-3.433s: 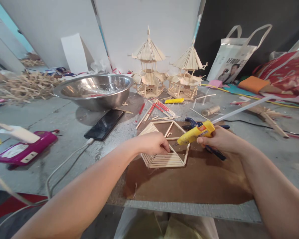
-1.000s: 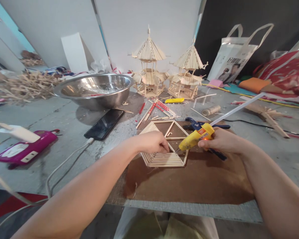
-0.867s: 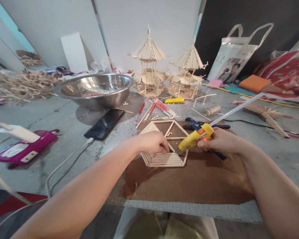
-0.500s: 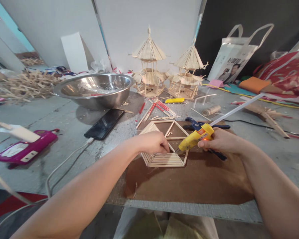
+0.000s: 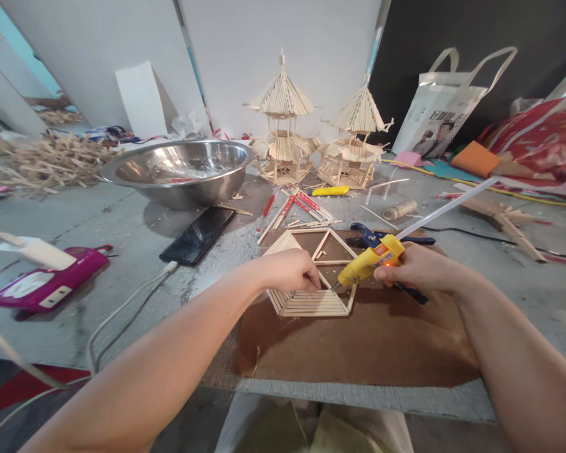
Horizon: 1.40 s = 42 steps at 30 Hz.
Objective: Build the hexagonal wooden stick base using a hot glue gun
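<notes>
My right hand (image 5: 422, 267) grips a yellow hot glue gun (image 5: 368, 262), with a long translucent glue stick (image 5: 448, 207) rising from its back. The nozzle points down-left at a hexagonal frame of thin wooden sticks (image 5: 317, 308), close to my left fingers. My left hand (image 5: 290, 269) is closed in a pinch over the middle of the frame; whatever its fingertips hold is hidden. Rows of sticks fill the frame's left and near sections, while the far right sections show only outlines. Beneath lies a brown board (image 5: 349, 352).
Dark blue pliers (image 5: 368, 235) lie behind the glue gun. Loose sticks (image 5: 306, 204), a yellow comb-like piece (image 5: 331, 190) and two stick pagodas (image 5: 283, 151) stand farther back. Leftward are a phone (image 5: 198, 236), a steel bowl (image 5: 179, 189) and a purple power strip (image 5: 51, 283) with cables.
Both hands, the glue gun and the frame hold practically the same positions. Only a very slight shift of the view shows.
</notes>
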Available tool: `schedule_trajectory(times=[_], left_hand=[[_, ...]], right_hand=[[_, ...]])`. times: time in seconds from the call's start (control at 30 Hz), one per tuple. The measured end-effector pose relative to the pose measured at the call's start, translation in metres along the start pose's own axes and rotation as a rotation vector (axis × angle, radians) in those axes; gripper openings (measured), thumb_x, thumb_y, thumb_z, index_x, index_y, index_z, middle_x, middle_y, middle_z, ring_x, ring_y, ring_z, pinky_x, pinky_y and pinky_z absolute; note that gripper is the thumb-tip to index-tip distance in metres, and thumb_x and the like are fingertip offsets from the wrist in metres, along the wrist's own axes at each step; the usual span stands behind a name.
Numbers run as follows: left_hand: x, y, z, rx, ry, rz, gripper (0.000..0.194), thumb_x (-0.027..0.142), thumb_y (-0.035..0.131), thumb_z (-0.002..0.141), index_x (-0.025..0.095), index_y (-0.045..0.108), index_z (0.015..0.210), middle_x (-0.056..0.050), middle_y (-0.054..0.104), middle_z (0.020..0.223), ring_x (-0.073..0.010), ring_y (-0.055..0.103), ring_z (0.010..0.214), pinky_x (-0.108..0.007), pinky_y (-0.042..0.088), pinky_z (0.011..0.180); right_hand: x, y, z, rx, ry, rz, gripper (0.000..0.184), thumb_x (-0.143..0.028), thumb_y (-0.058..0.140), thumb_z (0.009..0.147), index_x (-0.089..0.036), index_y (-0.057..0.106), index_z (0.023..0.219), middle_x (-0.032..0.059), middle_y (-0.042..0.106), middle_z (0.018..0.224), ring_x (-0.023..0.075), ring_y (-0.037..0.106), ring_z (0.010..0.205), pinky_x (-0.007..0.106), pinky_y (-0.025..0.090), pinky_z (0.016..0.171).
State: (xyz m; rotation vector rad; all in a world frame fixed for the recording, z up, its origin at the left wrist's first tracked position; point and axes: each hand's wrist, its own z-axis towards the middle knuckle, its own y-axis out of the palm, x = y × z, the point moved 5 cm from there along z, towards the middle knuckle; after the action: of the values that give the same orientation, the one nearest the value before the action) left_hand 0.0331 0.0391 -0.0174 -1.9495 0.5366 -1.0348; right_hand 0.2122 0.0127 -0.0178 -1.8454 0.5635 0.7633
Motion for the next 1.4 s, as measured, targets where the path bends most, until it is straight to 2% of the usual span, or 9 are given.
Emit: schedule_trajectory(times=[0.27,0.6,0.93,1.07,1.27,1.4], left_hand=[[-0.001,0.0,0.0,0.005,-0.018,0.01,0.018,0.021,0.053,0.067,0.02,0.065,0.081,0.001,0.066,0.079,-0.0078,0.054,0.064,-0.016,0.034,0.056],[0.0,-0.001,-0.001,0.007,-0.019,0.01,0.019,0.021,0.053,0.067,0.02,0.065,0.081,0.001,0.066,0.079,-0.0078,0.054,0.064,-0.016,0.034,0.056],[0.0,0.0,-0.001,0.016,-0.014,0.009,0.02,0.021,0.053,0.067,0.02,0.065,0.083,0.001,0.066,0.079,-0.0082,0.054,0.064,-0.017,0.034,0.058],[0.001,-0.001,-0.002,0.011,-0.02,0.022,0.02,0.021,0.052,0.068,0.02,0.065,0.083,0.001,0.066,0.079,-0.0082,0.054,0.064,-0.016,0.034,0.057],[0.0,0.0,-0.002,0.012,0.002,-0.011,0.021,0.024,0.051,0.068,0.019,0.065,0.084,0.0,0.066,0.082,-0.0085,0.055,0.067,-0.016,0.035,0.059],[-0.005,-0.009,-0.005,0.059,-0.027,-0.035,0.024,0.027,0.05,0.069,0.019,0.063,0.087,0.0,0.065,0.085,-0.0087,0.056,0.072,-0.016,0.036,0.063]], right_hand=[[0.001,0.0,0.0,-0.012,0.02,-0.037,0.036,-0.049,0.054,0.061,-0.015,0.06,0.068,-0.0017,0.05,0.052,0.0058,0.038,0.043,0.02,0.031,0.041],[0.001,0.0,0.0,0.02,-0.004,0.004,0.03,-0.045,0.056,0.061,-0.015,0.058,0.062,-0.0023,0.048,0.049,0.0049,0.036,0.04,0.019,0.028,0.037],[0.001,-0.002,-0.002,-0.029,-0.018,0.039,0.031,-0.046,0.058,0.058,-0.015,0.057,0.058,-0.0017,0.051,0.049,0.0067,0.041,0.043,0.02,0.031,0.04],[0.0,-0.005,-0.003,0.029,-0.029,0.087,0.033,-0.048,0.057,0.058,-0.015,0.053,0.053,-0.0032,0.047,0.045,0.0056,0.037,0.039,0.02,0.029,0.038],[0.006,-0.012,0.0,0.161,-0.005,0.203,0.036,-0.05,0.056,0.058,-0.015,0.053,0.058,-0.0032,0.045,0.046,0.005,0.034,0.036,0.02,0.027,0.035],[0.008,-0.018,0.001,0.272,-0.009,0.185,0.039,-0.053,0.052,0.061,-0.014,0.054,0.056,-0.0045,0.039,0.037,0.0056,0.035,0.034,0.02,0.027,0.036]])
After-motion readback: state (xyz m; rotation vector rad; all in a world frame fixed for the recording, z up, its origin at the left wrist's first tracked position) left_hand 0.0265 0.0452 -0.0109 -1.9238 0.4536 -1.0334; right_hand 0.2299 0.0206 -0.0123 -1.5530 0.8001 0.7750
